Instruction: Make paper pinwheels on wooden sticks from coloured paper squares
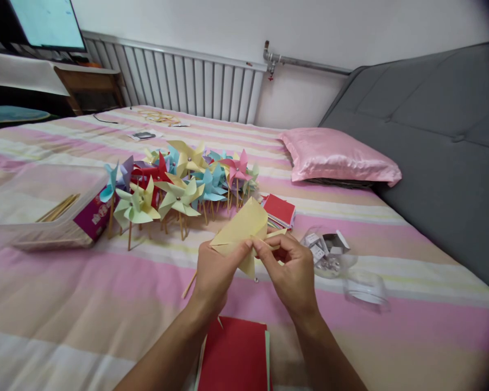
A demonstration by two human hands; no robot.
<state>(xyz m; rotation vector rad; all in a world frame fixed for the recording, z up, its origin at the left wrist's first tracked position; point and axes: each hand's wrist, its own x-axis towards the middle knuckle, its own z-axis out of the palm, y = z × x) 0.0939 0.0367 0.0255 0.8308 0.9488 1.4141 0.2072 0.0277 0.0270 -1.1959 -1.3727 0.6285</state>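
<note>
Both hands were up over the striped bedspread, working on one yellow paper square that was partly folded into a pinwheel. The left hand was closed around the lower left of the paper, thumb and fingertips pinching the folded corners together near the middle, and a wooden stick poked out below it toward the bed, so it looked like that hand had the stick too. The right hand was curled, thumb and forefinger pinched on a flap at the centre; I couldn't tell if there was a pin between them, too small to see. My take on doing this bit well: the corners needed to stay stacked dead centre under the left thumb while the right brought the next flap over, curving it and not creasing it, otherwise the blades go flat. Looked worth keeping the pinch tight, since letting go probably springs the whole thing open. Finished pinwheels sat in a bunch just beyond the hands, with a box of sticks off to the left, a stack of red paper behind the hands, more red sheets near the wrists, and a clear tub of small fasteners just right of the right hand, its lid lying beside it.
</note>
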